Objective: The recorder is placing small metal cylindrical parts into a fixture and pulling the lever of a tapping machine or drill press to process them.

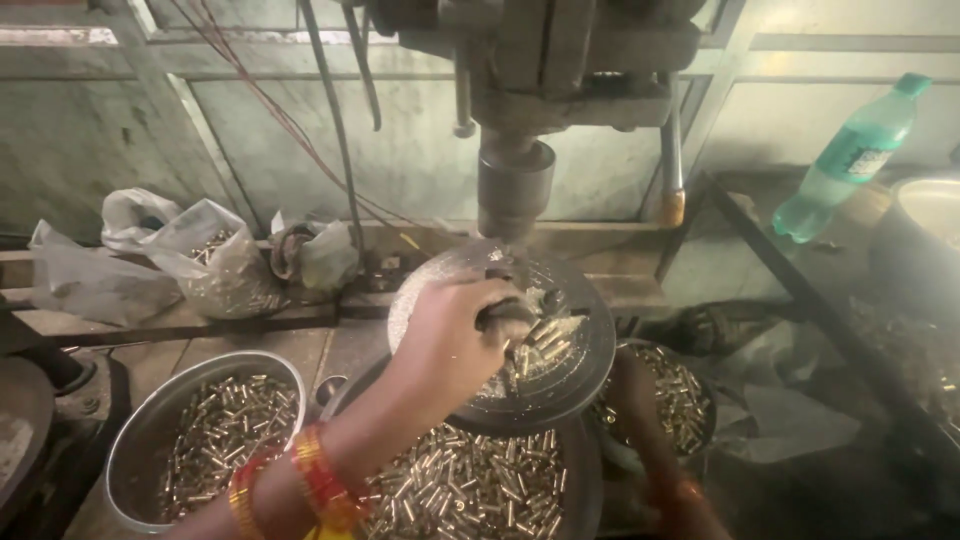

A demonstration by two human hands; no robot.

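Observation:
My left hand [450, 335] rests on the round metal table [580, 370] of a drill press, right below the chuck [514, 190]. Its fingers curl over a bunch of small brass tubes [543, 340] that fan out beside a dark fixture. Red and yellow bangles [318, 485] circle that wrist. My right arm comes up from the lower right in shadow. My right hand [628, 375] reaches under the table's edge by a bowl of brass tubes [682, 400], and its fingers are hidden.
A large pan [470, 490] of brass tubes sits under the table and a steel bowl [215, 430] of them stands at the left. Plastic bags [215, 260] lie on the back ledge. A green bottle [850, 155] and a big pot [925, 240] stand at the right.

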